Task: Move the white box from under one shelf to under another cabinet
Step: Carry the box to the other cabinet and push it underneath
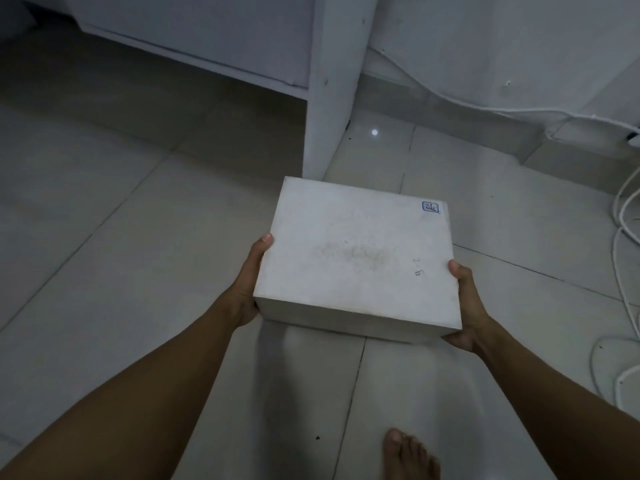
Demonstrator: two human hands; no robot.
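I hold the white box [356, 258] above the tiled floor, in the middle of the view. It is flat and square, with a small blue sticker at its far right corner and a faint stain on its lid. My left hand [251, 285] grips its left side, thumb on the top edge. My right hand [467, 306] grips its right side near the front corner. The box hangs just in front of the white upright leg [329, 98] of a cabinet. A dark open space [156, 109] lies under that cabinet, to the left of the leg.
White cables [623, 237] trail over the floor at the right edge, and another cable [485, 105] runs along the back wall. My bare foot [410, 455] stands on the tiles at the bottom. The tiled floor [104, 271] spreads out to the left.
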